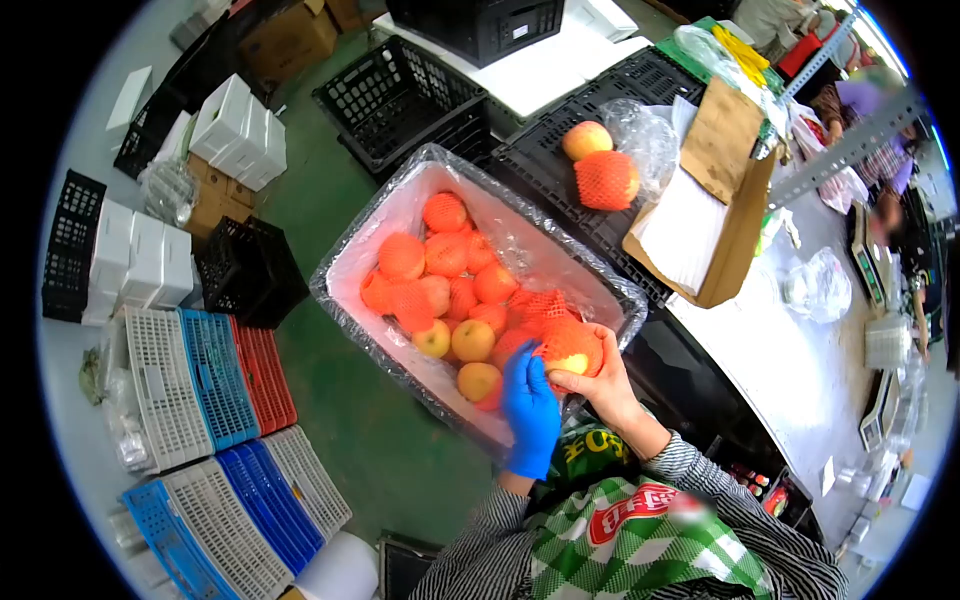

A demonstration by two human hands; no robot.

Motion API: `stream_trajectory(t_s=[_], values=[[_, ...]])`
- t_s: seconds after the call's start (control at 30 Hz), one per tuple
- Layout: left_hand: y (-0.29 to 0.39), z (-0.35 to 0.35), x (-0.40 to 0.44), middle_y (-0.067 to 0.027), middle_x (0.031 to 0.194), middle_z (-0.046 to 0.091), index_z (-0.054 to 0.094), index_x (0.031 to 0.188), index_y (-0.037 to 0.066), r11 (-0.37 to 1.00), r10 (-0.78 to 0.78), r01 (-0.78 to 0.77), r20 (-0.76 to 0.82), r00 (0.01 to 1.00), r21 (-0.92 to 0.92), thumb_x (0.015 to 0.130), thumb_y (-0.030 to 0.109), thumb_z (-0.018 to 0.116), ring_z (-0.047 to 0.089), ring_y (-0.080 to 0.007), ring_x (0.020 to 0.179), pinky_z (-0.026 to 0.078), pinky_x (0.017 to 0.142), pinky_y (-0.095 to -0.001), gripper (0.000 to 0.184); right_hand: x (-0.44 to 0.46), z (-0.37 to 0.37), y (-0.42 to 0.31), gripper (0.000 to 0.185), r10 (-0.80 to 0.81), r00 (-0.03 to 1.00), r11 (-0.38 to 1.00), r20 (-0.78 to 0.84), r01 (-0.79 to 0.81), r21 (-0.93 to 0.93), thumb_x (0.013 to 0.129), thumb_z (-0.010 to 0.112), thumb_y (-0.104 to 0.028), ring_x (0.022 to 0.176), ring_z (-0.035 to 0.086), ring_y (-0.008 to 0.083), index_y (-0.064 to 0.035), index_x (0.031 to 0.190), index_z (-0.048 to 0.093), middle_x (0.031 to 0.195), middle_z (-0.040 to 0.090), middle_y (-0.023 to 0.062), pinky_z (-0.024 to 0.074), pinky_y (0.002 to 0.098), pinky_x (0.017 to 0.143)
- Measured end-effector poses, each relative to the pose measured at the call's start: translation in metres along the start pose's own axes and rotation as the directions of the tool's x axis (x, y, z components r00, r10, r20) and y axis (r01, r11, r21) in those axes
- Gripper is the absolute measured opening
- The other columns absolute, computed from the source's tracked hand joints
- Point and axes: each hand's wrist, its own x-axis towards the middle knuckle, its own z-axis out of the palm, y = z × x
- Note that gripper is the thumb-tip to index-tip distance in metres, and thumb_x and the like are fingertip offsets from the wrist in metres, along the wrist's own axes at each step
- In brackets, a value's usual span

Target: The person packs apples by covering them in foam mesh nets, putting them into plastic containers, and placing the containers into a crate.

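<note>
My left hand (531,410), in a blue glove, pinches the edge of an orange-red foam net. My bare right hand (606,380) is wrapped round an apple (570,362) that is partly covered by this net. Both hands are over the near right end of a plastic-lined box (400,362). Inside the box lie several apples in red nets (402,257) and several bare yellowish apples (473,341).
Right of the box, a black crate surface (540,150) holds two apples, one netted (606,180), beside an open carton (735,240). Black crates (400,100) stand behind, stacked coloured baskets (215,370) at left. A person (870,100) is at the far right.
</note>
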Motion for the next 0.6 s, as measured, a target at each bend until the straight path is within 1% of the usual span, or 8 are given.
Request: stream_trajectory(t_s=[0.17,0.3,0.37,0.43,0.47,0.53,0.57,0.6], values=[[0.011,-0.006,-0.001,-0.0180,0.105,0.062,0.056,0.101,-0.002,0.824,0.292,-0.325,0.144,0.945,0.463,0.094,0.009,0.054,0.060,-0.0308,0.095,0.047,0.083,-0.0383,0.013,-0.014,-0.034,0.010,0.077,-0.010,1.000,0.993,-0.020,0.012,0.113,0.069,0.084,-0.010,0.115,0.054,0.0188,-0.0035,0.131,0.039,0.123,0.053,0.0104,0.0455,0.0326,0.098],[0.017,0.008,0.002,-0.0153,0.101,0.062,0.055,0.104,-0.002,0.970,-0.224,0.198,0.214,0.951,0.137,0.096,0.010,0.049,0.061,-0.0256,0.092,0.049,0.077,-0.0376,0.015,-0.028,-0.074,0.004,0.080,-0.057,0.990,0.959,0.133,0.017,0.283,0.067,0.082,-0.007,0.118,0.052,0.0179,-0.0034,0.135,0.039,0.127,0.053,0.0080,0.0424,0.0326,0.101],[-0.014,0.024,-0.001,-0.0114,0.103,0.062,0.055,0.107,-0.002,0.970,-0.155,0.208,0.338,0.928,-0.126,0.096,0.011,0.048,0.060,-0.0232,0.096,0.052,0.085,-0.0362,0.018,-0.032,-0.093,-0.004,0.081,-0.126,0.980,0.910,0.154,0.053,0.410,0.067,0.081,-0.006,0.119,0.051,0.0183,-0.0033,0.135,0.038,0.128,0.052,0.0082,0.0419,0.0329,0.102],[0.027,0.044,-0.004,-0.0102,0.102,0.062,0.055,0.107,-0.003,0.597,-0.396,0.676,0.573,0.717,-0.432,0.095,0.011,0.051,0.060,-0.0222,0.095,0.053,0.088,-0.0357,0.019,-0.037,-0.118,-0.006,0.083,-0.166,0.973,0.861,0.157,0.066,0.505,0.068,0.081,-0.014,0.121,0.051,0.0206,-0.0028,0.138,0.037,0.131,0.051,0.0100,0.0408,0.0355,0.104],[0.021,0.049,-0.003,-0.0120,0.112,0.061,0.055,0.115,-0.004,0.688,-0.216,0.621,0.711,0.669,-0.375,0.095,0.010,0.051,0.060,-0.0211,0.102,0.053,0.090,-0.0361,0.025,-0.042,-0.130,-0.009,0.084,-0.171,0.972,0.817,0.159,0.050,0.574,0.068,0.081,-0.017,0.122,0.051,0.0213,-0.0027,0.139,0.036,0.131,0.051,0.0104,0.0407,0.0364,0.105],[0.031,0.069,-0.017,-0.0140,0.118,0.059,0.054,0.121,-0.004,0.944,-0.119,0.307,0.738,0.664,-0.124,0.095,0.008,0.050,0.059,-0.0232,0.108,0.051,0.093,-0.0376,0.029,-0.057,-0.150,-0.012,0.091,-0.180,0.971,0.748,0.156,0.032,0.663,0.067,0.080,-0.029,0.124,0.050,0.0237,-0.0027,0.141,0.034,0.134,0.049,0.0114,0.0398,0.0396,0.107],[0.042,0.078,-0.023,-0.0151,0.122,0.059,0.053,0.124,-0.004,0.995,-0.063,0.104,0.760,0.647,-0.005,0.094,0.007,0.049,0.058,-0.0243,0.111,0.051,0.094,-0.0383,0.032,-0.063,-0.157,-0.010,0.092,-0.183,0.971,0.706,0.155,0.021,0.708,0.067,0.080,-0.031,0.124,0.050,0.0241,-0.0028,0.141,0.034,0.134,0.049,0.0116,0.0396,0.0402,0.107],[0.050,0.088,-0.029,-0.0166,0.126,0.058,0.052,0.129,-0.002,0.998,-0.036,0.057,0.773,0.633,-0.001,0.096,0.016,0.047,0.055,-0.0272,0.118,0.046,0.101,-0.0416,0.038,-0.068,-0.164,-0.008,0.093,-0.190,0.969,0.663,0.157,0.009,0.749,0.067,0.081,-0.033,0.124,0.049,0.0246,-0.0028,0.141,0.034,0.135,0.049,0.0118,0.0393,0.0408,0.107]])
